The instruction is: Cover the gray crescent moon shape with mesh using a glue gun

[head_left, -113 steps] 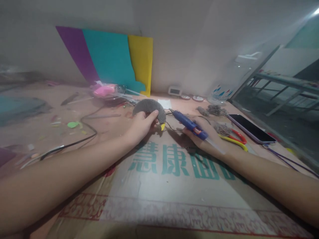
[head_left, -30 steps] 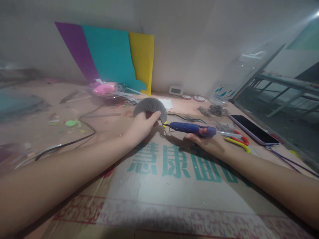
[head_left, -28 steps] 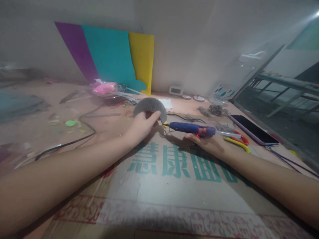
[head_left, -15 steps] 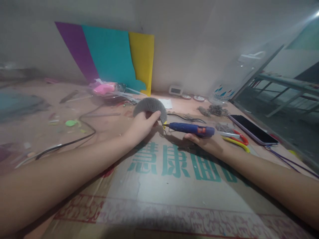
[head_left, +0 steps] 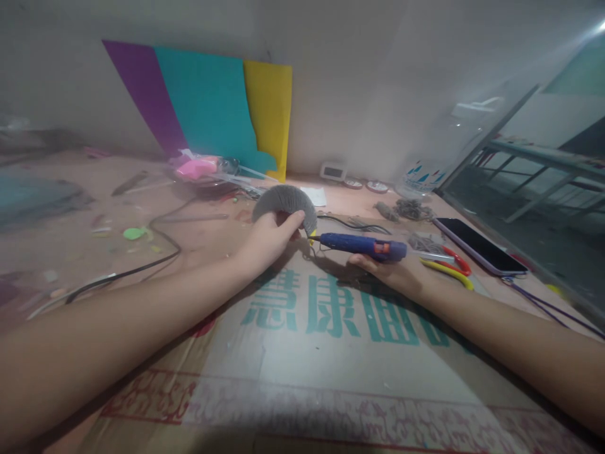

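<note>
A grey ring wound with yarn [head_left: 284, 198] is gripped in my left hand [head_left: 276, 236], the thumb lying along its inner side. My right hand [head_left: 385, 268] holds a blue glue gun [head_left: 354, 244] from beneath, its handle mostly hidden by the fingers. The gun's nozzle points left and meets the lower right end of the ring, where a small yellow piece [head_left: 312, 234] shows. Whether the nozzle touches the ring or the yellow piece is too small to tell.
Printed cardboard [head_left: 302, 372] lies under my arms. On the right are red-and-yellow-handled pliers [head_left: 449, 271], a phone [head_left: 479, 244], grey yarn [head_left: 409, 210] and a clear plastic jug [head_left: 423, 176]. Coloured sheets [head_left: 203, 107] lean on the wall. A black cord [head_left: 137, 271] runs at left.
</note>
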`<state>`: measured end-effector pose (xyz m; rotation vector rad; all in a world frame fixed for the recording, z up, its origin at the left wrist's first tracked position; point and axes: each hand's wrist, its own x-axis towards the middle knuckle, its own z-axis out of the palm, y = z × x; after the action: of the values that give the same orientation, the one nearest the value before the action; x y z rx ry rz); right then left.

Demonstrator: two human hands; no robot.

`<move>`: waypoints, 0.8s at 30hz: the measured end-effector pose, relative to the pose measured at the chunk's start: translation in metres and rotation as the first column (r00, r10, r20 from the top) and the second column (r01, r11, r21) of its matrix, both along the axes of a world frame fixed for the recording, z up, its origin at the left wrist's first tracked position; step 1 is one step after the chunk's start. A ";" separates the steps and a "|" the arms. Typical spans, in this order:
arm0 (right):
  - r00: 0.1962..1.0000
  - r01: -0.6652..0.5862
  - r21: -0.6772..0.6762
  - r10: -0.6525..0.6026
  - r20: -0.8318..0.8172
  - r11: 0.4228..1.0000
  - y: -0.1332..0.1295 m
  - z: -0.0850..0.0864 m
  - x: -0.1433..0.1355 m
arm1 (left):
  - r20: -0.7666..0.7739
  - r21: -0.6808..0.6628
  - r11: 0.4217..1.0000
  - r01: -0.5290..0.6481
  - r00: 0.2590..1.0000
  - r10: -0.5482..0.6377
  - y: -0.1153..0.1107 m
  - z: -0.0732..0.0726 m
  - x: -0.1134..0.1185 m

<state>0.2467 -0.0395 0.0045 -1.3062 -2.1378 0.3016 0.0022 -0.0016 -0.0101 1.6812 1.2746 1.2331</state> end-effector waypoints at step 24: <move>0.999 0.043 -0.080 -0.044 -0.015 0.996 -0.003 0.002 -0.002 | 0.038 -0.002 1.000 0.011 0.999 -0.011 0.005 -0.004 0.000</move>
<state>0.2445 -0.0422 0.0068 -1.3883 -2.0991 0.3818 0.0021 0.0035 -0.0141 1.6540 1.2423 1.2509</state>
